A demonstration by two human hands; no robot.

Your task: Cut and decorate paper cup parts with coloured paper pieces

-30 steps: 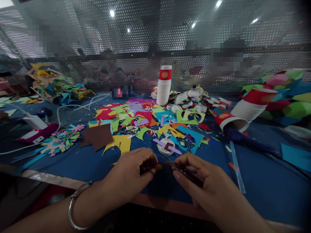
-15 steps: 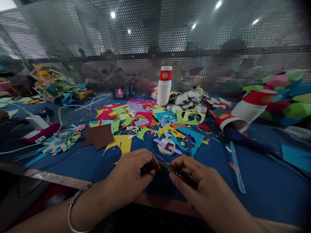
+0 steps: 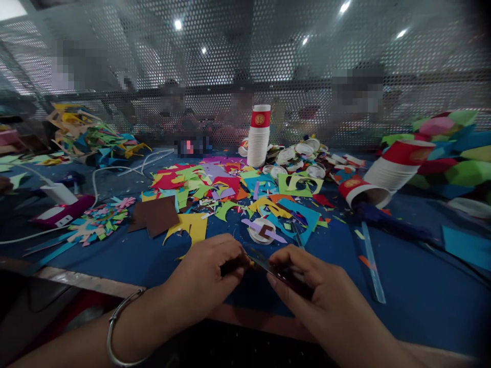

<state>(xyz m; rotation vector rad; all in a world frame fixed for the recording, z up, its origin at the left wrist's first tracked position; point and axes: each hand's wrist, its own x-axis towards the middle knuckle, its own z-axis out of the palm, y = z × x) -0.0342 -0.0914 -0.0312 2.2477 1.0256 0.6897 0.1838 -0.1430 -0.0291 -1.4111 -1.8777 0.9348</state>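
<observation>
My right hand is closed round the dark handles of scissors, their metal blades pointing left. Much of the handles is hidden by my fingers. My left hand, with a silver bangle at the wrist, is pinched at the blade tips. A small yellow paper piece shows at its fingertips, mostly hidden. Just beyond the hands lies a white round lid with purple paper strips and a brown paper square on it. A yellow cut-out sheet lies beyond my left hand.
Paper scraps cover the table's middle. Stacked paper cups stand behind them, near many round lids. At right lie tipped cups, a blue glue gun and a glue stick. A purple power strip sits at left.
Both hands hold nearly the same place. The scissor blades have shifted slightly at my left fingertips. The view has moved a little.
</observation>
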